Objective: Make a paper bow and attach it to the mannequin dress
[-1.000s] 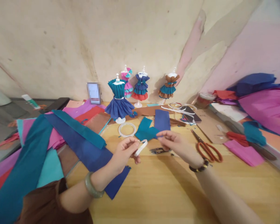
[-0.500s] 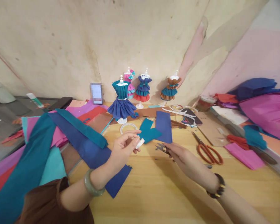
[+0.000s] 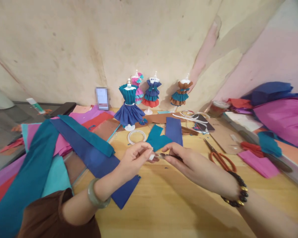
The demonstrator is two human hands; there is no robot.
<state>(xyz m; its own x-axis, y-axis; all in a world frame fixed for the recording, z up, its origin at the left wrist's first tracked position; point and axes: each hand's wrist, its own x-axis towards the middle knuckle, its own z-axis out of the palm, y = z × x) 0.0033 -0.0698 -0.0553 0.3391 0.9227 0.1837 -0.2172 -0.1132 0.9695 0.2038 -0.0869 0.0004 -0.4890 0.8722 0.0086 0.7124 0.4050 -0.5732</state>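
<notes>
Between the thumb and fingers of my left hand (image 3: 136, 157) is a small white folded strip (image 3: 152, 156), its far end hidden by the fingers. My right hand (image 3: 186, 162) is closed around a small pair of thread snips (image 3: 163, 155). Their blades point left and reach close to the strip; whether they touch it I cannot tell. Just beyond both hands lies a cut piece of teal crepe paper (image 3: 157, 138), beside a blue crepe piece (image 3: 174, 130). A roll of white tape (image 3: 136, 136) rests behind my left hand.
Several small dress forms in crepe dresses, one teal and blue (image 3: 129, 109), stand along the wall. Orange-handled scissors (image 3: 221, 157) lie to the right. Long crepe strips (image 3: 96, 162) spread across the left. A phone (image 3: 102, 98) stands upright at the back; folded pink paper (image 3: 259, 163) lies right.
My right hand has moved left and slightly up, bringing the snips up to the white strip. My left hand has shifted a little right, still pinching the strip.
</notes>
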